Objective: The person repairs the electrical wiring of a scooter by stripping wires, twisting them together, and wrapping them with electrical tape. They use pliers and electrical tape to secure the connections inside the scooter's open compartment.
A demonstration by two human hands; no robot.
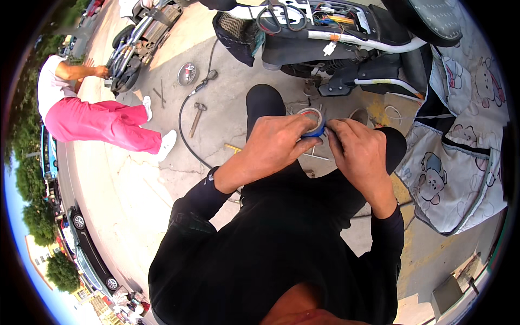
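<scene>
Now we're looking down at the centre of the frame, where our left hand (273, 146) is wrapped around a roll of blue tape (313, 122), fingers curled over its rim so the roll sits steady above our knees. Our right hand (362, 154) is closed narrow just beside it, fingertips pinched at the roll's edge, apparently picking at the tape's free end, though the end itself is too small for us to make out. We hold the roll up close to the body, which keeps both hands braced while the fingers work. Just above the hands, at the top of the frame, stands a scooter (346, 49) with its panels off and coloured wiring exposed. On the concrete ground (135, 184) left of centre lie pliers (197, 116), a black hose (187, 122) and a round metal dish (187, 73), all near the work. At right, a padded cover with bear prints (460, 162) hangs beside us. Upper left, another person in pink trousers (103, 122) reaches toward a second bike (135, 46).
</scene>
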